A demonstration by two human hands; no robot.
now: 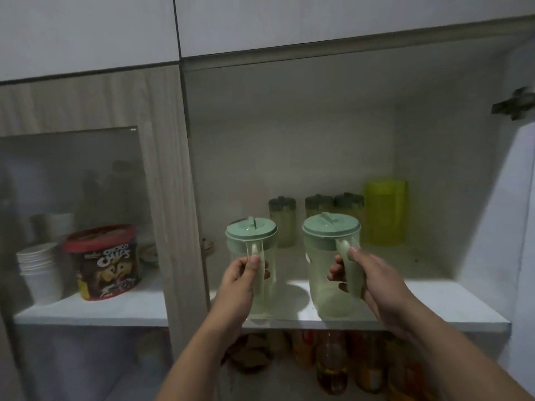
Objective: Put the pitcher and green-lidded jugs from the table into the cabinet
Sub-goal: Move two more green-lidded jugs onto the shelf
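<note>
Two clear jugs with pale green lids are at the front of the open cabinet's white shelf [451, 302]. My left hand [238, 280] grips the handle of the left jug [251, 235]. My right hand [367, 277] grips the handle of the right jug [330, 256]. Both jugs are upright, their bases at the shelf's front edge; I cannot tell if they rest on it. A yellow-green pitcher [385, 211] stands at the back right of the same shelf.
Three small dark-lidded jars [282, 219] stand at the back, behind the jugs. Left, behind a glass door, are stacked white cups [40, 270] and a cereal tub [107, 261]. Bottles [333, 363] fill the shelf below. The opened door's hinge [514, 104] is at upper right.
</note>
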